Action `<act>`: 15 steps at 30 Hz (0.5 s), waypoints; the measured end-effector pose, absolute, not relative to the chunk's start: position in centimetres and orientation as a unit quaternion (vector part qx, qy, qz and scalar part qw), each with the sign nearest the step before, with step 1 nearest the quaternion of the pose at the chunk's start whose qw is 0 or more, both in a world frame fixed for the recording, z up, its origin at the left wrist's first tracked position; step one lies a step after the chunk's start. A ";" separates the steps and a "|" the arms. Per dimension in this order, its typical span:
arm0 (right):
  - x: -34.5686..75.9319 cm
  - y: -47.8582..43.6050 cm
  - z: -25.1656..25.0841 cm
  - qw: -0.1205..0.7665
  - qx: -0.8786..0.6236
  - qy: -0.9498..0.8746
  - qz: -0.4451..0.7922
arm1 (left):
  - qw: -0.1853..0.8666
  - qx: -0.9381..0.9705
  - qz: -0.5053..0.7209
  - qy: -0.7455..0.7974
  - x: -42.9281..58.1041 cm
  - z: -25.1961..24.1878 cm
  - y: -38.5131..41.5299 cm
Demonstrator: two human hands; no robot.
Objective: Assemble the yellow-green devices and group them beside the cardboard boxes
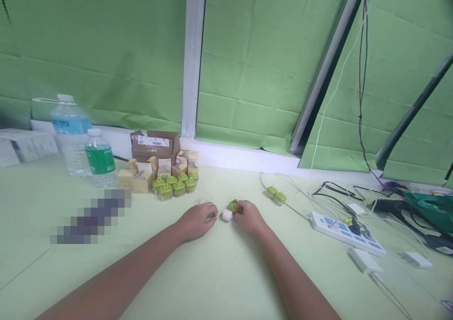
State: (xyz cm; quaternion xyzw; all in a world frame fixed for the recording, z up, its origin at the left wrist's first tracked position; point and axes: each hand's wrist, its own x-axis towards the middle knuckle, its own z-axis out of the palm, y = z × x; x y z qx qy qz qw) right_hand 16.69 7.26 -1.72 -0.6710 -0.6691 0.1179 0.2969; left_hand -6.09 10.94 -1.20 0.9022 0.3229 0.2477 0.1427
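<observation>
Near the middle of the table, my right hand pinches a small green lid, which looks like the lids on the little containers nearby. Just below that lid, between my two hands, a small pale pink-white block rests on the table or against the lid; I cannot tell which. My left hand is closed with its fingers curled together, and anything inside them is hidden. Behind it lies a small clear piece, hard to make out. Several green-lidded clear containers stand in a cluster to the left.
Opened small boxes and a brown carton stand behind the cluster. Two bottles are at the left. Two more green-lidded containers sit right, beside a white power strip with tangled cables. The table meets a wall with green blinds.
</observation>
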 end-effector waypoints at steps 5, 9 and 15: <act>16.8 7.5 -2.0 0.333 -0.664 -0.662 0.104 | 0.166 0.889 0.280 0.321 -6.0 -1.4 11.1; 16.9 7.7 -2.2 0.365 -0.640 -0.672 0.083 | 0.211 0.855 0.345 0.323 -5.7 -1.3 11.1; 16.1 6.9 -1.1 0.430 -0.565 -0.700 0.071 | 0.336 0.788 0.385 0.343 -5.4 -1.7 11.2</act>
